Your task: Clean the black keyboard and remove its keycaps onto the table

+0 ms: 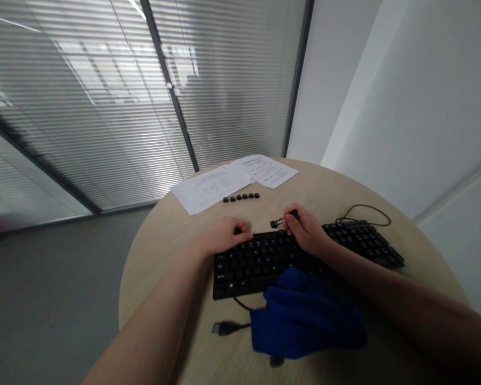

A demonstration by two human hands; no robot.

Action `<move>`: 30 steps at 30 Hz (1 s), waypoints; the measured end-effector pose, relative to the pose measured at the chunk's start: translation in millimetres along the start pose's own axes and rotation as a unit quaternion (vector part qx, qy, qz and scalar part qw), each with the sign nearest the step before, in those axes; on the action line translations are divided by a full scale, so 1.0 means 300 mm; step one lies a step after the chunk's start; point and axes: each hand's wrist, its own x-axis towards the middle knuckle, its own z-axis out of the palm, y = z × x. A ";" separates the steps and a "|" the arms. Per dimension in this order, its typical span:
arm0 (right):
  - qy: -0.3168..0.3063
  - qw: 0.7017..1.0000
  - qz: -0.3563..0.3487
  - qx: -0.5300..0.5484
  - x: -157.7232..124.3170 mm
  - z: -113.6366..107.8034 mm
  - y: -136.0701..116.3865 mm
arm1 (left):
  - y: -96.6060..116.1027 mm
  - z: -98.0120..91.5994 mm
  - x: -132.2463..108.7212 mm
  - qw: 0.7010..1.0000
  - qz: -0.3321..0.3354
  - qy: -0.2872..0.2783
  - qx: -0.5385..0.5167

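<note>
A black keyboard point(260, 258) lies on the round wooden table in front of me. My left hand point(228, 235) rests at its far left edge, thumb on the edge and fingers curled, steadying it by the rim. In my right hand point(302, 229) is a keycap puller point(294, 214) with a dark handle and thin wires. A black keycap point(274, 224) sits at the wire end of the puller, just above the far edge of the keyboard. Several loose black keycaps point(245, 196) stand in a row beyond the keyboard.
Printed paper sheets point(208, 187) lie at the table's far side. A crumpled blue cloth point(304, 315) covers part of the keyboard's near edge. A USB plug point(225, 328) sticks out left of it. A thin black cable point(371, 207) loops at the right. Blinds and a white wall stand behind.
</note>
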 end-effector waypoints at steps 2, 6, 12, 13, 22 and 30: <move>-0.003 1.000 -0.005 -0.009 -0.001 -0.002 -0.009 | 0.010 -0.009 -0.004 1.000 0.008 0.010 0.007; -0.015 0.999 -0.024 -0.020 0.004 -0.002 -0.013 | 0.021 -0.022 -0.011 0.999 0.020 0.043 0.025; -0.026 0.998 -0.038 -0.044 0.010 0.001 -0.018 | 0.016 -0.024 -0.012 0.997 0.015 0.060 0.046; -0.029 0.997 -0.043 -0.052 0.009 0.001 -0.024 | 0.015 -0.023 -0.012 0.997 0.014 0.059 0.047; -0.040 0.983 -0.134 -0.121 0.001 0.000 -0.054 | 0.003 -0.021 -0.014 0.996 0.001 0.064 0.061; -0.045 0.989 -0.126 -0.056 0.002 -0.004 -0.041 | 0.026 -0.021 -0.019 0.995 0.017 0.095 -0.010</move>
